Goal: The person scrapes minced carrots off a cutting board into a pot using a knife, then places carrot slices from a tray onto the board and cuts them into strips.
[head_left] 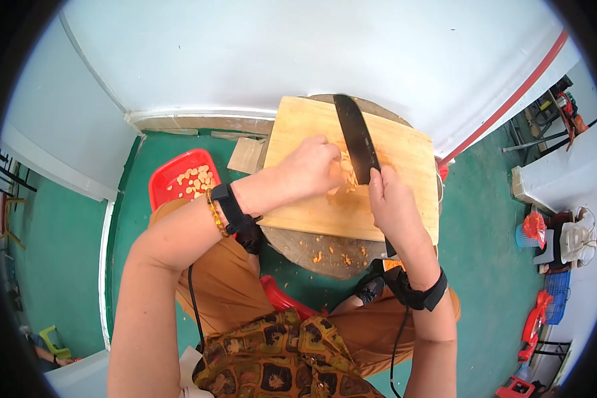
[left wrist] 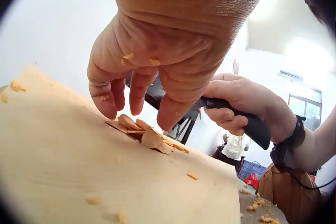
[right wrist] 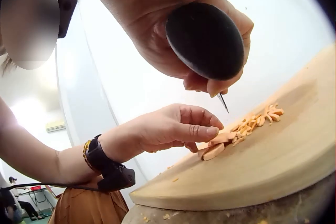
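A broad black kitchen knife (head_left: 357, 139) stands over the wooden cutting board (head_left: 298, 123), its blade pointing away from the person. My right hand (head_left: 393, 202) grips its black handle (left wrist: 239, 118). Thin pale-orange carrot slices (left wrist: 151, 137) lie in a small overlapping pile on the board, with cut strips (right wrist: 257, 124) beside them. My left hand (head_left: 312, 166) bends over this pile, thumb and fingertips on the slices in the right wrist view. Small orange bits cling to the left palm in the left wrist view.
The board lies on a round, crumb-strewn block (head_left: 305, 255). A red basin (head_left: 202, 158) with round slices stands on the green floor at left. Orange pieces fill a container (head_left: 393, 264) near the right forearm. White walls (head_left: 259, 53) close off the far side.
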Action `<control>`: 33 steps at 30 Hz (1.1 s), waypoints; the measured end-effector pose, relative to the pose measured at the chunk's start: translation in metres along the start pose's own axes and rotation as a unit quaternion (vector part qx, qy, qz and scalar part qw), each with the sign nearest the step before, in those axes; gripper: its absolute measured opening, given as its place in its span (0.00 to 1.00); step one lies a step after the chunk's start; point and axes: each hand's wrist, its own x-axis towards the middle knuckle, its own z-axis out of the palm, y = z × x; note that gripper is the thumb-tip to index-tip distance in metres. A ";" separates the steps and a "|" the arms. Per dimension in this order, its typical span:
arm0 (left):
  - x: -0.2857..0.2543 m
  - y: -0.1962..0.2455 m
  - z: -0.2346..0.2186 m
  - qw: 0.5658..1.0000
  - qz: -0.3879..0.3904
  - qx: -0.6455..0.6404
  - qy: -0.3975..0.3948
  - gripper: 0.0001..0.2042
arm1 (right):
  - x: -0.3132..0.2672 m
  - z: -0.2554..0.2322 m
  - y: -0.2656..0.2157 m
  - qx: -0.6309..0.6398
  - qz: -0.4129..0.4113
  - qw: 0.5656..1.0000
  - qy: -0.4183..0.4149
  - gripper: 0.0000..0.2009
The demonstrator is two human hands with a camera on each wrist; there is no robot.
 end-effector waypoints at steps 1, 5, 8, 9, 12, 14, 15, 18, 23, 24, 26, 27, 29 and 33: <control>0.001 0.000 -0.002 1.000 0.001 0.005 -0.005 0.18 | 0.001 -0.001 -0.003 0.000 -0.008 1.000 0.010 0.14; 0.002 0.002 -0.008 0.997 -0.037 0.042 -0.047 0.22 | 0.005 0.000 -0.016 -0.029 0.000 1.000 0.009 0.13; -0.003 0.005 -0.007 0.993 -0.070 0.068 -0.063 0.26 | 0.010 0.012 -0.010 -0.078 -0.021 0.997 0.010 0.13; -0.004 0.004 -0.005 0.993 -0.068 0.072 -0.065 0.28 | 0.010 0.017 -0.006 -0.089 -0.028 0.996 0.013 0.13; -0.005 0.002 -0.003 0.995 -0.064 0.057 -0.057 0.29 | 0.015 0.020 -0.002 -0.112 -0.041 0.993 0.003 0.13; -0.006 0.001 -0.001 0.996 -0.060 0.042 -0.056 0.28 | 0.018 0.021 -0.004 -0.114 -0.021 0.993 -0.016 0.12; -0.004 -0.001 0.001 0.996 -0.056 0.036 -0.057 0.28 | 0.022 0.022 -0.007 -0.112 0.000 0.993 -0.027 0.12; 0.000 -0.002 0.002 0.995 -0.056 0.025 -0.075 0.27 | 0.022 0.027 -0.014 -0.142 -0.008 0.989 -0.036 0.10; 0.004 -0.003 0.001 0.993 -0.056 0.051 -0.095 0.27 | 0.033 0.049 0.014 -0.238 -0.108 0.965 -0.033 0.10; 0.001 -0.001 0.001 0.993 -0.052 0.058 -0.086 0.27 | 0.026 0.039 0.002 -0.222 -0.108 0.969 -0.010 0.10; -0.002 0.004 -0.002 0.993 -0.059 0.073 -0.073 0.27 | 0.025 0.028 -0.003 -0.147 -0.055 0.988 -0.006 0.12; -0.005 0.012 -0.006 0.992 -0.070 0.082 -0.070 0.27 | 0.026 0.022 0.003 -0.088 0.000 0.996 -0.027 0.12; -0.006 0.010 -0.005 0.991 -0.079 0.093 -0.063 0.27 | 0.021 0.010 -0.001 0.018 0.100 0.993 -0.057 0.14; -0.002 0.005 -0.007 0.991 -0.063 0.057 -0.100 0.28 | 0.005 -0.007 -0.006 0.153 0.115 0.980 -0.044 0.16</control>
